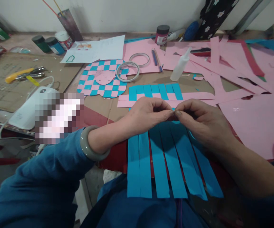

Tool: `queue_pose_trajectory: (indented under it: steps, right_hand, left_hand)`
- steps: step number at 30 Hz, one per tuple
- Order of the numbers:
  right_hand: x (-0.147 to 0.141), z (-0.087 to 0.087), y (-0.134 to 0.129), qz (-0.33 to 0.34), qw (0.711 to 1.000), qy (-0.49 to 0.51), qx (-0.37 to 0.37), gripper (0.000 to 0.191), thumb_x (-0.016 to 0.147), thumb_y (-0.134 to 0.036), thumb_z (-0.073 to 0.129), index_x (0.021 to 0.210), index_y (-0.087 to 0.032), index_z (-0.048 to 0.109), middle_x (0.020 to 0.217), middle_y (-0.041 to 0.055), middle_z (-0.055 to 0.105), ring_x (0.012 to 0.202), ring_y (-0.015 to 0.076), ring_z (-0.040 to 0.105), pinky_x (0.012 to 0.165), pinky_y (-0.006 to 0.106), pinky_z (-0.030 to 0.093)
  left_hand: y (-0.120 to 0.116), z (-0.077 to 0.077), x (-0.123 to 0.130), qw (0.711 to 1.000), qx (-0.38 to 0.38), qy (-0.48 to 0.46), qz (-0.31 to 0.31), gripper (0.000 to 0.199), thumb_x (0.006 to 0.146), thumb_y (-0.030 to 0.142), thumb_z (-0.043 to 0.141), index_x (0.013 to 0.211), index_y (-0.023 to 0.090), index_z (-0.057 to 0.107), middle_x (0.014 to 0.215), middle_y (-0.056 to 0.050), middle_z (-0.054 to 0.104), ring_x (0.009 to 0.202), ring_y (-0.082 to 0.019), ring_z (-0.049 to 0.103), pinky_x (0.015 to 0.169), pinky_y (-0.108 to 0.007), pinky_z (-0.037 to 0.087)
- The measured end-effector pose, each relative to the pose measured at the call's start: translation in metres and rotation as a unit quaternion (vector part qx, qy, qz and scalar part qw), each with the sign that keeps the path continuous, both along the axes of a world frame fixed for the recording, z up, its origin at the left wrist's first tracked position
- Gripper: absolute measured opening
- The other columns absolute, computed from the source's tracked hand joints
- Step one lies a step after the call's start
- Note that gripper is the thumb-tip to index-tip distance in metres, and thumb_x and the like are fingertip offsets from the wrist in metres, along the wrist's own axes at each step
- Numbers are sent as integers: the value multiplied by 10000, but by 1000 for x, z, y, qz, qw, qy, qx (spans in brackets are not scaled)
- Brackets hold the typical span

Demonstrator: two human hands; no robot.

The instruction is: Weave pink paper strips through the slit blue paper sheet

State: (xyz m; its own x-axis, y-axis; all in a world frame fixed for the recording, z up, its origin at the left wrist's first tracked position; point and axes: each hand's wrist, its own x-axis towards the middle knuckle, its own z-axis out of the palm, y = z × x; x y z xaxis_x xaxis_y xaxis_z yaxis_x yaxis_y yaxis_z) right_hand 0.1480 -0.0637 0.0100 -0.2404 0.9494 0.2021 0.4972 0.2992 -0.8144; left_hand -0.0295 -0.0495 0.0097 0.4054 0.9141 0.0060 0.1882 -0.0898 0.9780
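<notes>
Both hands meet at the centre, the left hand [148,115] and the right hand [202,125] curled inward, each with thumb and forefinger pinched. Their fingertips [170,111] nearly touch, closed on something too small to make out. Under the hands lies a blue paper sheet cut into long strips [172,164], its loose ends fanning toward the person's lap. Just beyond the hands, a pink paper strip [194,96] runs crosswise, woven over and under blue strips [156,90]. A pale stone bangle [91,142] circles the left wrist.

Farther out on the cardboard-covered table [98,109] sits a round pink-and-blue woven mat [98,79], with two rolls of tape [128,72] beside it on a pink paper sheet [139,47]. To the right stand a white squeeze bottle [181,66] and scattered pink paper offcuts [234,66]. Yellow-handled pliers [25,74] rest on a cardboard sheet [8,88] at the left, below paint jars [47,44].
</notes>
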Motion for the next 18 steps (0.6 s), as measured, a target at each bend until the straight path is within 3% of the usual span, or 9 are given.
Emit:
queue_pose_trajectory:
  steps: [10,18]
  right_hand:
    - [0,-2,0,11,1000,-11,17,94,803,-227,563,710,-221,577,643,-11,604,593,136,528,544,284,399]
    - [0,-4,0,15,1000,2,10,99,801,-255,580,708,-223,582,659,-3,612,609,145,542,543,293,410]
  left_hand:
    - [-1,1,0,995,86,52,2,99,804,150,594,753,143,680,714,-6,703,671,-101,620,601,-216,456]
    - [-2,2,1,993,93,68,18,110,781,136,581,737,146,682,682,3,693,637,-98,598,572,-217,435]
